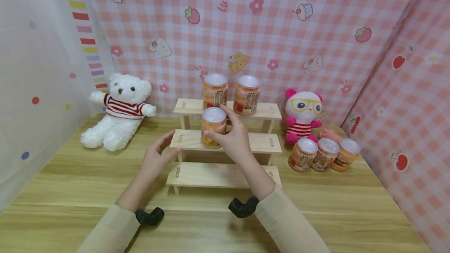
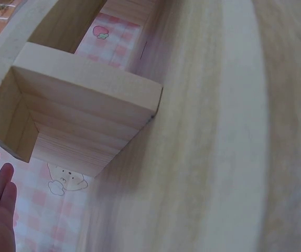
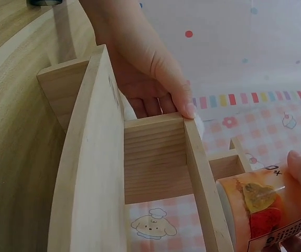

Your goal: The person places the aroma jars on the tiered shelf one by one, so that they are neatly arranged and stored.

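Pink checked cloth (image 1: 267, 30) hangs behind a wood-grain surface (image 1: 197, 225), where we see a white teddy bear (image 1: 123, 108) at the left and a pink doll (image 1: 305, 117) at the right. Between them is a pale wooden stand (image 1: 211, 175) with three steps. At its middle step (image 1: 253, 141), left of centre, we find a jar (image 1: 212, 138): short and round, with a clear whitish lid (image 1: 214, 114) and an orange label (image 3: 287, 205) bearing yellow and red shapes and small dark print. Two similar jars (image 1: 246, 95) are above it, and three more jars (image 1: 301, 155) stand close together near the doll.

Our right grip (image 1: 237, 139) holds the jar between thumb and fingers; our left grip (image 1: 158, 159) lies at the left end of the middle step, thumb at its edge, fingers loosely extended.

Fingers hide some of the label, and the right wrist view cuts off the lid. We cannot tell whether the base bears fully on the wood.

The jar is roughly upright, lid up, its long axis near vertical; from the right wrist we see that axis running sideways, base to the left.
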### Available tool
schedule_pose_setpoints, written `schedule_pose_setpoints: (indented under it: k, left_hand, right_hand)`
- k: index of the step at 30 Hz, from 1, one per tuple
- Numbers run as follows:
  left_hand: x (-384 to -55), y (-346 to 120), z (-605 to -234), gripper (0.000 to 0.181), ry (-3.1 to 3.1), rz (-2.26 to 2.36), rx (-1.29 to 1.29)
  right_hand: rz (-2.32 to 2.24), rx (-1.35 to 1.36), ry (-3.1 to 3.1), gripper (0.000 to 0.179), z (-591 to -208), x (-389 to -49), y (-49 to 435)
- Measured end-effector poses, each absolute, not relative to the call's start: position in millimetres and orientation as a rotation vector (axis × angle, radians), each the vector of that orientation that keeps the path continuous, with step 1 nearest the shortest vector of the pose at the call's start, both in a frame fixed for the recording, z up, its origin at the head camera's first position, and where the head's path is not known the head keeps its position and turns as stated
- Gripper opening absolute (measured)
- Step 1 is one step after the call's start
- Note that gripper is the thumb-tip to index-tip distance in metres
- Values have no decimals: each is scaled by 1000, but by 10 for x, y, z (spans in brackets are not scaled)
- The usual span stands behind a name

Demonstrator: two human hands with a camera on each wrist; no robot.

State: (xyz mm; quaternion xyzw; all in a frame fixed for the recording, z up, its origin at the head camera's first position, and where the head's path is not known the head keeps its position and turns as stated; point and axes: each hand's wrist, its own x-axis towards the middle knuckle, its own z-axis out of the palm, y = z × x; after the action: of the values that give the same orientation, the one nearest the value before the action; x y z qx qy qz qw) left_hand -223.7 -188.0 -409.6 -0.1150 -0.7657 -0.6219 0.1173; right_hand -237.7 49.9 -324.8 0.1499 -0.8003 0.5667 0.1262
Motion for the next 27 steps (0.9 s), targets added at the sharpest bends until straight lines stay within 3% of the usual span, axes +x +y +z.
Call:
schedule_pose_setpoints:
  k: [14,27]
  left_hand:
    - [-2194,-1862,-4022,61,-2263,-1845,-302]
    - [-2055,-1790,-3825,58,-2270,-1833,-314]
  right_hand:
    - [1708,506,-2266,76,-3256,-2282,707]
    - [1731,489,-2215,64,-3094,-1913,1007]
